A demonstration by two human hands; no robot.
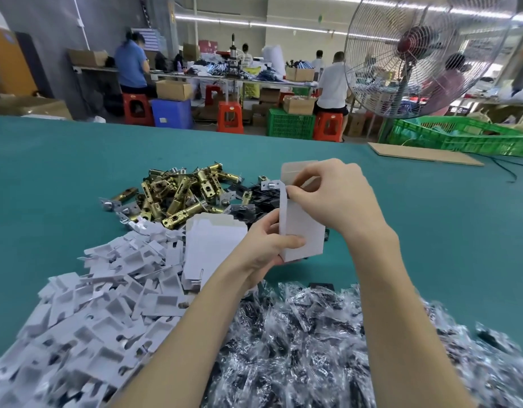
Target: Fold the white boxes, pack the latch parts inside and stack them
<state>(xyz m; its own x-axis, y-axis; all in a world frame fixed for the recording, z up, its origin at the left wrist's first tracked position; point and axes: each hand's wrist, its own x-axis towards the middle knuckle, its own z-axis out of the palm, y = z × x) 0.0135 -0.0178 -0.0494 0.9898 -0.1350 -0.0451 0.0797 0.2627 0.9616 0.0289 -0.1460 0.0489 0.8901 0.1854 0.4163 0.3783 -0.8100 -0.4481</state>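
Head view: my left hand (269, 245) grips the lower end of an upright white box (301, 228) above the green table (63, 172), while my right hand (333, 195) pinches its top flap. Just left lies a stack of flat boxes (210, 248). Beyond them sits a heap of brass latch parts (180, 195); white inserts (107, 295) and bagged parts (313, 334) lie nearer me.

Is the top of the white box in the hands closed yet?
Not yet. The white box is upright, its top flap still raised; the right hand pinches the top edge, the left hand grips its base.
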